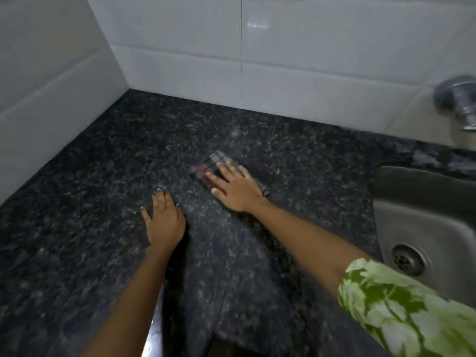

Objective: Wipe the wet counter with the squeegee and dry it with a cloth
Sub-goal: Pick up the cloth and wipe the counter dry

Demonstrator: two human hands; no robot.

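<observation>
A dark speckled granite counter (85,191) fills most of the view. My right hand (235,188) lies flat with spread fingers on a dark checked cloth (210,167) with a red patch, pressing it to the counter near the middle. The cloth is blurred and partly hidden under the palm. My left hand (163,220) rests palm down on the bare counter, a little to the left and nearer to me, holding nothing. No squeegee is in view.
White tiled walls (180,47) meet in a corner at the back left. A steel sink (422,215) with a round drain (409,260) sits at the right, and a metal tap (458,101) juts from the wall above it. A shiny metal edge (154,328) shows at the counter's front.
</observation>
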